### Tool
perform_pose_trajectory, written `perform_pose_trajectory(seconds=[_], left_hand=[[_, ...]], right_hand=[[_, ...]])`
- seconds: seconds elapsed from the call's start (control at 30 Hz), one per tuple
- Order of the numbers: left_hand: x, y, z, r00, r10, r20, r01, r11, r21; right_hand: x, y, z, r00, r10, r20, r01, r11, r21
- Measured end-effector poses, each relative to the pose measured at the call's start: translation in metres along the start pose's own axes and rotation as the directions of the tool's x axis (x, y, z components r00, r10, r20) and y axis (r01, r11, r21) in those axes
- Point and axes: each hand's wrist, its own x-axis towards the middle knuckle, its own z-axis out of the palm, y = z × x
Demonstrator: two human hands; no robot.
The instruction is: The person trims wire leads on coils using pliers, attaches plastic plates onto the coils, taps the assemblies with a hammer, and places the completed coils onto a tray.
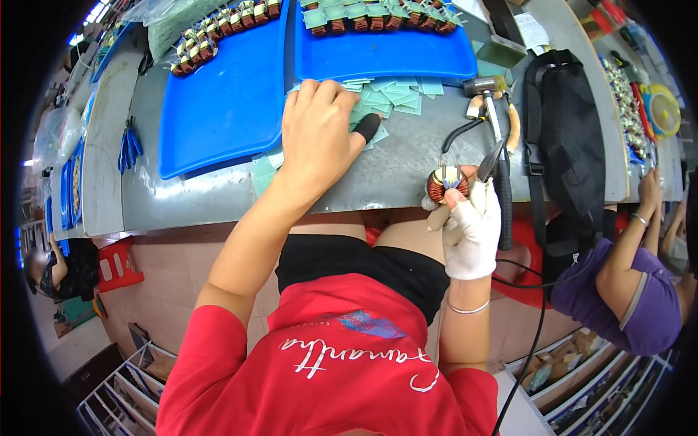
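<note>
My left hand [320, 131], bare with a black finger cot on the thumb, rests over a pile of thin green sheets [396, 94]. Its fingers are bent and their tips hidden, with the thumb apart from them. In my right hand [472, 229], which wears a white glove with bare fingertips, is a copper-wound toroidal coil [445, 185] with its wire leads pointing away from me. A pointed metal tool [491, 161] sticks out past the glove; its lower end is hidden, so I cannot tell whether the hand holds it.
Two blue trays [222, 109] [385, 64] carry rows of coils, some topped with green sheets. A hammer [488, 98] and pliers [465, 131] lie at the right, beside a black bag [571, 131]. Blue-handled tools [130, 147] lie left. Another person [625, 283] sits at the right.
</note>
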Motion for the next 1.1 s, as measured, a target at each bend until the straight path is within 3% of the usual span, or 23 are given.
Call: perform_pose_trajectory(seconds=[0.17, 0.3, 0.6, 0.67, 0.7, 0.77, 0.8, 0.83, 0.9, 1.07, 1.1], left_hand=[[0.010, 0.006, -0.008, 0.994, -0.049, 0.102, 0.040, 0.994, 0.097], [0.010, 0.007, -0.013, 0.996, -0.028, 0.088, 0.018, 0.994, 0.111], [-0.003, 0.001, -0.015, 0.989, 0.044, -0.140, -0.055, 0.995, -0.083], [-0.010, 0.011, -0.017, 0.954, -0.300, 0.020, 0.268, 0.820, -0.506], [-0.012, 0.017, -0.019, 0.953, -0.301, 0.023, 0.270, 0.819, -0.506], [-0.013, 0.026, -0.028, 0.860, -0.373, 0.348, 0.485, 0.385, -0.785], [-0.013, 0.028, -0.033, 0.809, -0.353, 0.470, 0.575, 0.312, -0.756], [-0.012, 0.032, -0.035, 0.807, -0.355, 0.472, 0.578, 0.309, -0.755], [-0.011, 0.039, -0.036, 0.787, -0.273, 0.553, 0.599, 0.128, -0.790], [-0.014, 0.036, -0.044, 0.770, -0.156, 0.618, 0.631, 0.045, -0.775], [-0.015, 0.035, -0.045, 0.773, -0.120, 0.623, 0.629, 0.026, -0.777]], right_hand=[[-0.001, 0.002, 0.002, 1.000, -0.025, -0.015, 0.024, 0.999, -0.026], [0.000, 0.004, -0.001, 0.999, -0.043, -0.001, 0.043, 0.999, -0.028], [-0.004, 0.002, 0.005, 0.999, -0.038, -0.021, 0.037, 0.997, -0.065], [-0.006, 0.001, 0.009, 0.999, -0.034, -0.031, 0.031, 0.997, -0.073], [-0.007, 0.000, 0.013, 0.999, -0.039, -0.023, 0.036, 0.993, -0.109], [-0.010, -0.003, 0.021, 1.000, -0.027, -0.015, 0.025, 0.991, -0.131], [-0.012, -0.005, 0.021, 1.000, -0.029, 0.003, 0.029, 0.985, -0.173], [-0.014, -0.005, 0.021, 0.999, -0.030, 0.021, 0.034, 0.976, -0.215], [-0.016, -0.006, 0.023, 0.997, -0.061, 0.038, 0.070, 0.949, -0.306], [-0.016, -0.005, 0.023, 0.968, -0.237, 0.081, 0.246, 0.849, -0.467], [-0.018, -0.009, 0.026, 0.976, -0.209, 0.058, 0.211, 0.855, -0.474]])
